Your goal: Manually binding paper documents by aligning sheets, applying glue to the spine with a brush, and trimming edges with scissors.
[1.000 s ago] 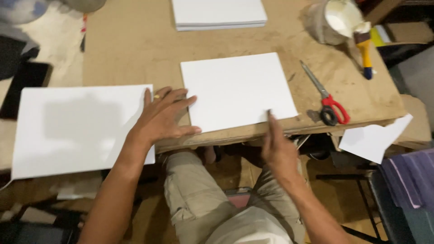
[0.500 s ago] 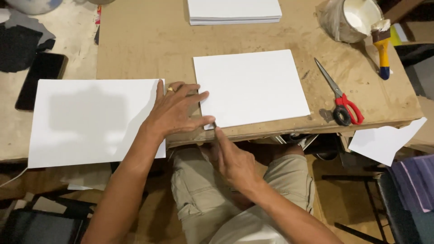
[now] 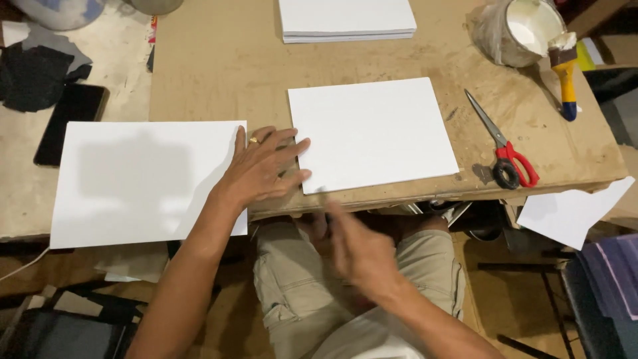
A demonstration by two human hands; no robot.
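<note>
Left hand (image 3: 262, 169), fingers spread, lies flat between the large sheet (image 3: 143, 183) and the white board (image 3: 372, 133) (fingertips touching it); right hand (image 3: 362, 256) blurred, grip indiscernible. Uneven pressure could skew the board.

Your arms are bare; a gold ring sits on your left hand (image 3: 262, 169), and you wear khaki, seemingly cargo-style trousers (image 3: 292, 292).
</note>
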